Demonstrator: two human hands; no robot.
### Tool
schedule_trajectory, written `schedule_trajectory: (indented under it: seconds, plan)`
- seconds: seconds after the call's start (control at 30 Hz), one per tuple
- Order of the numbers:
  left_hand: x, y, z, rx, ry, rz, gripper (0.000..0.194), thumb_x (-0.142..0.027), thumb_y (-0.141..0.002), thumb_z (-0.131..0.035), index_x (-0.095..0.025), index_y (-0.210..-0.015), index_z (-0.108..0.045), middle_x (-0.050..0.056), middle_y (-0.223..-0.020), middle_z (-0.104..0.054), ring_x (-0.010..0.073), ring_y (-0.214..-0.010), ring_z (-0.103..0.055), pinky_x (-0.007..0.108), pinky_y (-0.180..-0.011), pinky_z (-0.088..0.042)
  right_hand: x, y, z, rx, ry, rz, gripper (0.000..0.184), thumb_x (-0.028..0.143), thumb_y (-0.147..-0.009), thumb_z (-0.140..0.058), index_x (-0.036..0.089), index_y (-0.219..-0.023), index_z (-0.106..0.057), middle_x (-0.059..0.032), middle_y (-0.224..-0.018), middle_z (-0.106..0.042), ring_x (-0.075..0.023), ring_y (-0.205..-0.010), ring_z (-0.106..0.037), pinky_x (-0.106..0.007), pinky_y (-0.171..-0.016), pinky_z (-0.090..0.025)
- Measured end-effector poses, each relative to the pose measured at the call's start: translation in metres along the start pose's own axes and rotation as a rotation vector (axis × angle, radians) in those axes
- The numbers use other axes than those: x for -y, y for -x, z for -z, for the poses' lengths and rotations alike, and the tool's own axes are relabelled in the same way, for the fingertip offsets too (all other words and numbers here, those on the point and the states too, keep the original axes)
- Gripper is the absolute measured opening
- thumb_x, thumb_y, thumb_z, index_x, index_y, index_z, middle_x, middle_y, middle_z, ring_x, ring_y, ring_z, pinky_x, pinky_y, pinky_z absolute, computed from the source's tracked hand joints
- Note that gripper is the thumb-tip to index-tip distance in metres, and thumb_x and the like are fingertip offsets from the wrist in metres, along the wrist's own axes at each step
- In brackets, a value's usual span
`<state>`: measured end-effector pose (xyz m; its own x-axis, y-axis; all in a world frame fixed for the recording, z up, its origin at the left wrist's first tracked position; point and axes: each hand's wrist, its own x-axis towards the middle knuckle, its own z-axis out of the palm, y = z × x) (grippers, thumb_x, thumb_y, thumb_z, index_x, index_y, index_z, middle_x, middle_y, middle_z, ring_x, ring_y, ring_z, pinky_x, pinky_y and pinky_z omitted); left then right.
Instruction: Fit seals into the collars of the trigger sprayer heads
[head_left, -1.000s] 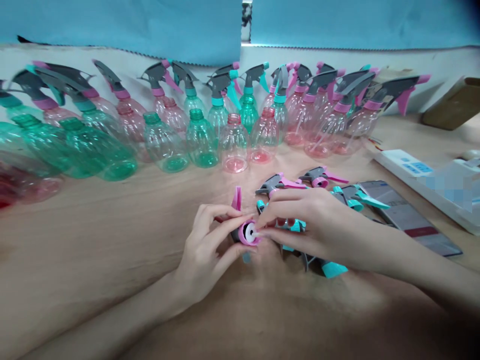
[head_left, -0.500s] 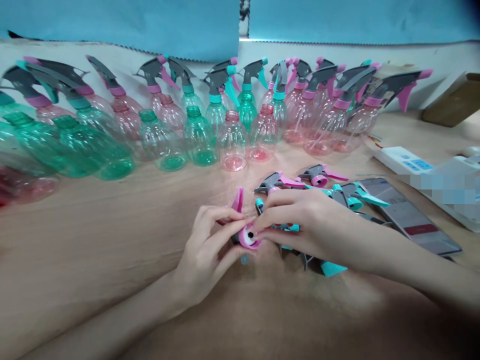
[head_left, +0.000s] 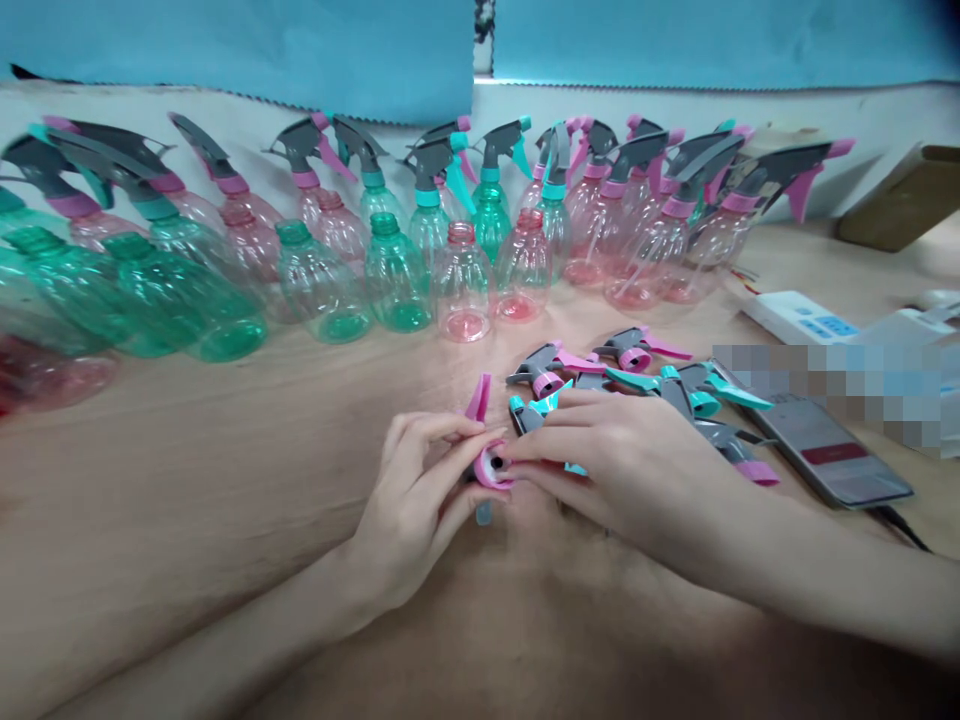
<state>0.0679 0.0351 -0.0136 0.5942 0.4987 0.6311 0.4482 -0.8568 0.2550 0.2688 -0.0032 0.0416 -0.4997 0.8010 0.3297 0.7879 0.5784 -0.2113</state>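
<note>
Between the thumb and fingers of my left hand [head_left: 409, 490] is a trigger spray head [head_left: 491, 472] with a pink collar. The collar's opening faces me and shows a white inside with a dark hole. Its pink trigger [head_left: 478, 398] points up above the fingers. My right hand [head_left: 600, 440] is closed, thumb and fingertips pinched against the right side of the opening. Whatever those fingertips may hold is hidden. A small bluish translucent piece [head_left: 484, 513] shows just under the collar. Beside and partly behind my right hand lie loose spray heads [head_left: 540, 368] in grey with pink or turquoise.
Green and pink clear bottles [head_left: 405, 275] stand along the back, several with spray heads on and several with bare necks. To the right are a phone [head_left: 847, 455] with a cable, a white box [head_left: 799, 318] and a brown block [head_left: 896, 200]. Bare tabletop [head_left: 187, 500] lies to the left.
My right hand has shifted slightly, its wrist lower, so more loose spray heads show behind it. The left hand keeps its hold on the spray head, which has barely moved.
</note>
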Motion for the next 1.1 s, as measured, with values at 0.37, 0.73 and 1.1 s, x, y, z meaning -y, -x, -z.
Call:
schedule_trajectory:
  seconds: [0.37, 0.73, 1.1]
  plan:
    - [-0.005, 0.003, 0.000, -0.039, -0.151, -0.043, 0.025, -0.031, -0.092, -0.050, -0.020, -0.115, -0.054, 0.006, -0.098, -0.054, 0.0218, -0.091, -0.050, 0.037, -0.078, -0.038, 0.014, 0.001, 0.004, 0.077, -0.179, -0.304, 0.015, 0.022, -0.081, -0.060, 0.027, -0.081, -0.074, 0.0086, -0.044, -0.051, -0.0063, -0.041, -0.040, -0.022, -0.046, -0.026]
    - [0.000, 0.004, -0.002, -0.046, -0.126, -0.084, 0.024, -0.024, -0.093, -0.049, -0.018, -0.116, -0.053, 0.007, -0.101, -0.053, 0.0223, -0.094, -0.049, 0.037, -0.079, -0.037, 0.010, 0.000, -0.016, -0.018, -0.297, -0.193, 0.017, 0.015, -0.082, -0.057, 0.016, -0.069, -0.068, 0.0064, -0.048, -0.046, -0.0059, -0.045, -0.036, -0.019, -0.047, -0.029]
    - [0.002, 0.000, 0.000, 0.012, -0.007, 0.025, 0.031, -0.036, -0.092, -0.047, -0.022, -0.119, -0.052, 0.008, -0.104, -0.052, 0.0232, -0.097, -0.051, 0.039, -0.081, -0.046, -0.012, -0.001, -0.009, -0.048, 0.007, 0.288, 0.026, 0.011, -0.092, -0.041, 0.011, -0.088, -0.067, -0.0033, -0.071, -0.065, -0.0119, -0.061, -0.055, -0.024, -0.054, -0.038]
